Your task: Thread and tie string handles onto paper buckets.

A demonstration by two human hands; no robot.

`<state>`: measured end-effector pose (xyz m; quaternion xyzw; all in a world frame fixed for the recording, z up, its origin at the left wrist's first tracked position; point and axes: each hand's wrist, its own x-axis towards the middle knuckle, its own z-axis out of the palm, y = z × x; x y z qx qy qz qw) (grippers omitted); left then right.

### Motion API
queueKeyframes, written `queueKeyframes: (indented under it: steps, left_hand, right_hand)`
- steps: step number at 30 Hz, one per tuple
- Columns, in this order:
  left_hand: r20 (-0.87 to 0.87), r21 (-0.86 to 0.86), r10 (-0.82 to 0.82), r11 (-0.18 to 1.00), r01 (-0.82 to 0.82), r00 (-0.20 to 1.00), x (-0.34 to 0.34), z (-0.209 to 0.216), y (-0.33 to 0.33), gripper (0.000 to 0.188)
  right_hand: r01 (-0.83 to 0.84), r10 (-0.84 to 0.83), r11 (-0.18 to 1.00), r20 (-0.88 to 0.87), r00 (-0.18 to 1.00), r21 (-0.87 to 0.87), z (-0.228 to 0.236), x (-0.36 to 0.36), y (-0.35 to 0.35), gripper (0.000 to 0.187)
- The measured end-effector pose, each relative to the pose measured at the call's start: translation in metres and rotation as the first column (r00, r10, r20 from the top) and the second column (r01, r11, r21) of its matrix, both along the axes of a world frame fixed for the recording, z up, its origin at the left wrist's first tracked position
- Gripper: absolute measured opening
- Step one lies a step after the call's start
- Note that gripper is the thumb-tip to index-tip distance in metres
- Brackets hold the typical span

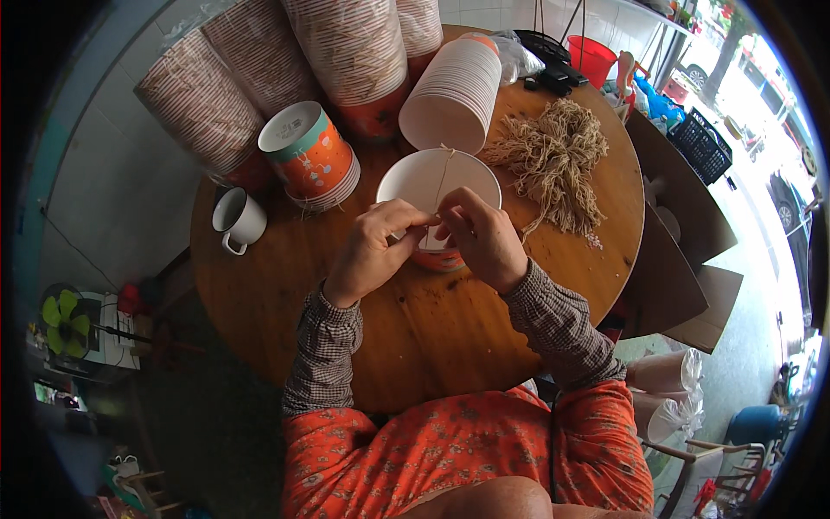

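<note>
Upright in front of me stands a paper bucket, white inside and orange outside. A thin tan string runs from its far rim across the opening toward my hands. Over the bucket's near rim, my left hand pinches the string between thumb and fingers. Close beside it, almost touching, my right hand has its fingertips closed on the string too. Exactly how the string passes between the fingertips is hidden. To the right lies a loose heap of tan strings.
Tall stacks of paper buckets crowd the back of the round wooden table. A tilted nested stack lies behind my bucket. At left are a short orange stack and a white mug. Cardboard boxes stand right of the table.
</note>
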<state>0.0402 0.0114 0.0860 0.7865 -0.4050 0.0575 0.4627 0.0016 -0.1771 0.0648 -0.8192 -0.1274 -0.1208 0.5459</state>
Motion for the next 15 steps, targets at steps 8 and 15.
queueKeyframes:
  steps: [8,15]
  left_hand:
    - [0.514,0.202,0.053,0.962,-0.182,0.856,-0.0068,-0.0014,-0.0075,0.024]
    - [0.569,0.228,0.044,0.951,-0.209,0.821,-0.0021,-0.0021,-0.0064,0.018]
  right_hand:
    - [0.002,-0.002,1.000,-0.010,1.000,0.006,-0.0003,0.0025,0.0027,0.009]
    - [0.021,-0.019,0.999,0.060,0.998,-0.032,-0.0044,0.0057,0.0050,0.008]
